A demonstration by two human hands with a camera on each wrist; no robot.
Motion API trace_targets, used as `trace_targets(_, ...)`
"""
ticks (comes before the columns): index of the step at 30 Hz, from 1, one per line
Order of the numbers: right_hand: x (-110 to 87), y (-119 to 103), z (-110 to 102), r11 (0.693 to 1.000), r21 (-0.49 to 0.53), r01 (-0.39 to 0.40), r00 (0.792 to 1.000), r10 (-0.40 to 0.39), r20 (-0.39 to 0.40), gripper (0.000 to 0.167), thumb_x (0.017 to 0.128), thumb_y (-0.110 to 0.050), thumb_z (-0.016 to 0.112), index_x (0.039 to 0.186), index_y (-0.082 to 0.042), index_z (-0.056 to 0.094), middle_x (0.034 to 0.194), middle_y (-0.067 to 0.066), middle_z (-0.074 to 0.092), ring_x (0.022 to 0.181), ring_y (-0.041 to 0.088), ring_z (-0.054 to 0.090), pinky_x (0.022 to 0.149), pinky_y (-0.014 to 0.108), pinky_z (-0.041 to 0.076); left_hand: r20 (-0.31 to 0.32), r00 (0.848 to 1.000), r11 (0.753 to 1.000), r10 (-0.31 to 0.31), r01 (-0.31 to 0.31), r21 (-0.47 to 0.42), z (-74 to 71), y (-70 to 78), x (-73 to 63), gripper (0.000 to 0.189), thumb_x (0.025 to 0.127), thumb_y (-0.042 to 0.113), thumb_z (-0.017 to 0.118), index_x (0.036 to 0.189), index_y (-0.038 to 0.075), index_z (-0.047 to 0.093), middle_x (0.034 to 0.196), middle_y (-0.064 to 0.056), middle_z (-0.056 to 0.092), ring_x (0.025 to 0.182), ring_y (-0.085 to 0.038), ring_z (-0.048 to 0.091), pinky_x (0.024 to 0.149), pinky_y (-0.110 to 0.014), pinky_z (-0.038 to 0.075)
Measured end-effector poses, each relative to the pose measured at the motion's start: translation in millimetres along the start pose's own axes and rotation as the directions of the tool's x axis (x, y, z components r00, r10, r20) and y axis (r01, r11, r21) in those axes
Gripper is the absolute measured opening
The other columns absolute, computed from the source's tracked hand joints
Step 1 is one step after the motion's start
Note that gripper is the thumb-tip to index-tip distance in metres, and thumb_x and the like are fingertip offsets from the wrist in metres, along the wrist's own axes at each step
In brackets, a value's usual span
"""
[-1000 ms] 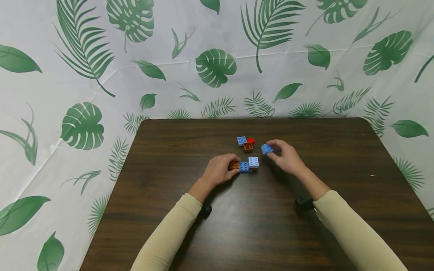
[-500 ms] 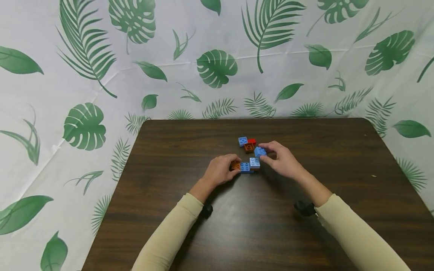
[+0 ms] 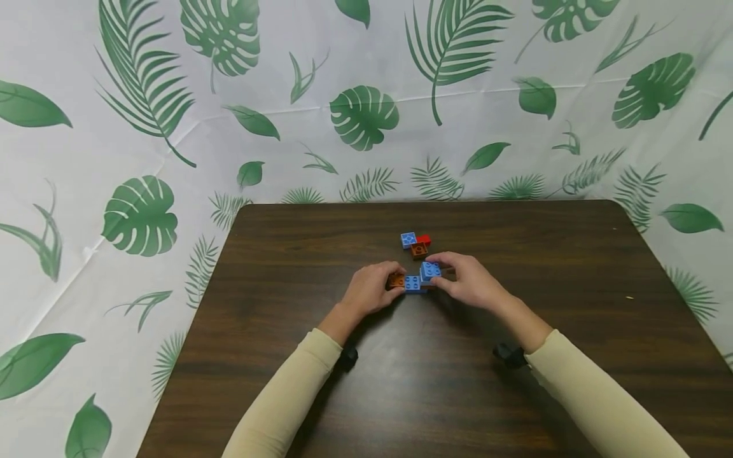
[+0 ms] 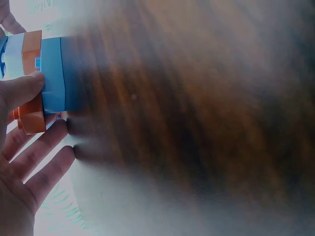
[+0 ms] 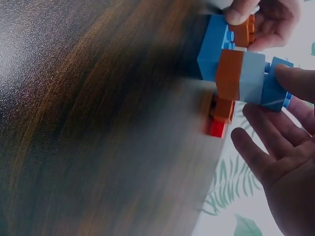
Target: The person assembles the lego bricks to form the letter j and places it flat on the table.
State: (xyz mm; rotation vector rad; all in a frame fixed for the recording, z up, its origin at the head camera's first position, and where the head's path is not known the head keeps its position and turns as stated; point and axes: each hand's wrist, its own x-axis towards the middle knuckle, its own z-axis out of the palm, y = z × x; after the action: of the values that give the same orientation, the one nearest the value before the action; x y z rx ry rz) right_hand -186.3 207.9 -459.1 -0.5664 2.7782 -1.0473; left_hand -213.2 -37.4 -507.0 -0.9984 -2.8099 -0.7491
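Note:
A small stack of toy building bricks stands on the table. At its base lies a blue brick (image 3: 412, 284) with an orange brick at each end. My left hand (image 3: 369, 287) pinches the left-end orange brick (image 4: 32, 118) between thumb and fingers. On the right-end orange brick (image 5: 229, 74) sits a light blue brick (image 5: 251, 76). My right hand (image 3: 475, 280) pinches another blue brick (image 3: 431, 271) right over the light blue one. In the right wrist view this blue brick sits slightly tilted, with studs of the light blue brick showing beside it.
Just behind the stack, a loose blue brick (image 3: 408, 240), a red brick (image 3: 424, 240) and an orange-brown brick (image 3: 420, 250) lie close together. The dark wood table (image 3: 321, 235) ends at a leaf-print cloth (image 3: 366, 159) along the back.
My right hand has carried its blue brick left and nearer to me, from beside the stack to on top of the light blue brick. The left hand keeps its hold in place.

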Motion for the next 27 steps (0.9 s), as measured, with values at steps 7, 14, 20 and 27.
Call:
trace_targets(7, 1.5, -0.6, 1.1, 0.999, -0.036, 0.016, 1.0, -0.016, 0.003, 0.044, 0.092, -0.021, 0.071, 0.132, -0.009, 0.06, 0.127, 0.008, 0.062, 0.114, 0.028, 0.059, 0.095, 0.051, 0.046, -0.003, 1.0, 1.0, -0.002, 0.002, 0.001, 0.1, -0.3, -0.8, 0.031, 0.087, 0.033, 0.076, 0.114, 0.019, 0.068, 0.109, 0.003, 0.069, 0.092, -0.012, 0.063, 0.083, -0.035, 0.051)
trace_targets(14, 0.9, -0.9, 2.4, 0.993, -0.108, 0.039, 0.999, -0.04, -0.005, 0.044, 0.091, -0.022, 0.072, 0.133, -0.011, 0.06, 0.124, 0.007, 0.064, 0.11, 0.025, 0.061, 0.093, 0.049, 0.048, 0.001, 1.0, 1.0, 0.002, -0.002, -0.002, 1.0, -0.2, -0.7, 0.032, 0.087, 0.033, 0.076, 0.114, 0.019, 0.068, 0.11, 0.004, 0.068, 0.091, -0.012, 0.063, 0.082, -0.035, 0.051)
trace_targets(20, 0.2, -1.6, 2.3, 0.986, -0.156, 0.061, 0.998, -0.066, -0.025, 0.045, 0.091, -0.026, 0.072, 0.132, -0.013, 0.062, 0.121, 0.007, 0.066, 0.106, 0.024, 0.064, 0.09, 0.048, 0.05, 0.018, 1.0, 1.0, -0.017, 0.017, -0.003, 0.5, -0.5, -1.7, 0.032, 0.088, 0.034, 0.075, 0.116, 0.02, 0.068, 0.11, 0.005, 0.068, 0.09, -0.011, 0.062, 0.082, -0.035, 0.051)
trace_targets(27, -1.0, -1.7, 0.8, 0.98, -0.195, 0.037, 0.998, -0.045, -0.038, 0.045, 0.09, -0.028, 0.074, 0.132, -0.017, 0.064, 0.119, 0.006, 0.068, 0.103, 0.022, 0.065, 0.085, 0.048, 0.051, 0.015, 1.0, 1.0, -0.014, 0.014, 0.002, 1.7, 0.0, -0.7, 0.032, 0.087, 0.034, 0.075, 0.115, 0.021, 0.068, 0.109, 0.005, 0.067, 0.087, -0.01, 0.061, 0.08, -0.034, 0.051)
